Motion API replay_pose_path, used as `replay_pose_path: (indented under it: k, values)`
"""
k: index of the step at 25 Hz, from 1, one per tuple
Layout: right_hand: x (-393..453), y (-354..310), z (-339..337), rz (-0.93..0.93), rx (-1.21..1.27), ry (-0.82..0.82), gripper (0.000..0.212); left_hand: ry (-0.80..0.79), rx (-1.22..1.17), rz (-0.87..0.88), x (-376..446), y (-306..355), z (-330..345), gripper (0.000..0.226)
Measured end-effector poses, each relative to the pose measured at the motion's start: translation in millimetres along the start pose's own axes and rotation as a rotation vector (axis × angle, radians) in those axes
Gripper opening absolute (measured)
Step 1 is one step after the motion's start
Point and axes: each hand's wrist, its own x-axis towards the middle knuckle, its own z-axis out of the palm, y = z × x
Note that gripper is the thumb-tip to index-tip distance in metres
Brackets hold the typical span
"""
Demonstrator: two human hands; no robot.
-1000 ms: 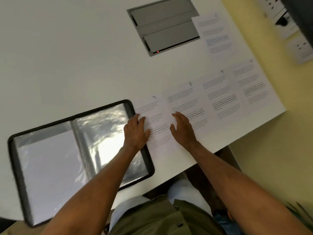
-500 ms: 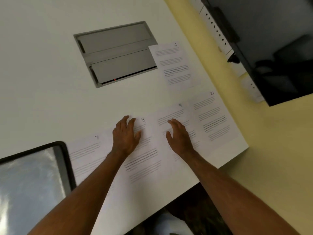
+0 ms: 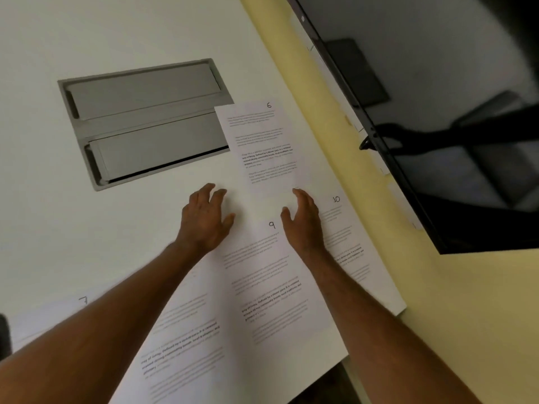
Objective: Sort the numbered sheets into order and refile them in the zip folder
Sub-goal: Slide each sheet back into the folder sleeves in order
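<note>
Partly hidden under the left hand (image 3: 205, 220), one sheet's (image 3: 186, 330) number cannot be read.

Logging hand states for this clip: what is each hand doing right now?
Left hand: open, fingers spread, holding nothing.
Right hand: open, holding nothing, fingertips near the white printed sheet numbered 6.

A white surface (image 3: 87, 39) fills the view left of and beyond the hands. A grey metal hatch (image 3: 145, 121) with two flaps is recessed into it, beyond the left hand. Right of the hands, the surface edge meets a pale yellow wall (image 3: 466, 316). A black screen (image 3: 452, 97) hangs on that wall, beyond the right hand, reflecting dim room shapes. Lighting is soft and even. A dark gap (image 3: 320, 386) shows below the near surface edge.
</note>
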Motion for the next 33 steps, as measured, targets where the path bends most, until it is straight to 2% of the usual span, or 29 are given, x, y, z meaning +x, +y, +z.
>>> replay_pose_path:
  k: [8, 13, 17, 24, 28, 33]
  values:
    - [72.3, 21.4, 13.7, 0.088, -0.033, -0.02, 0.074, -0.064, 0.063, 0.021, 68.8, 22.5, 33.8, 0.072]
    - [104.9, 28.7, 20.2, 0.104, -0.09, -0.049, 0.098, 0.051, 0.138, -0.124, 90.6, 28.0, 48.8, 0.074]
    - [111.8, 31.4, 29.4, 0.093, -0.197, -0.096, 0.113, 0.068, 0.172, -0.144, 101.1, 33.2, 56.2, 0.073]
    - [109.9, 28.5, 32.6, 0.068, -0.263, -0.054, 0.098, -0.073, 0.134, -0.165, 113.5, 49.6, 56.9, 0.07]
    - [115.6, 14.3, 30.1, 0.07, -0.033, 0.032, 0.087, -0.155, 0.166, -0.122, 108.4, 48.9, 53.1, 0.078]
    - [131.0, -5.9, 16.4, 0.158, 0.223, 0.056, 0.092, -0.157, 0.248, -0.055, 100.9, 35.3, 52.9, 0.085]
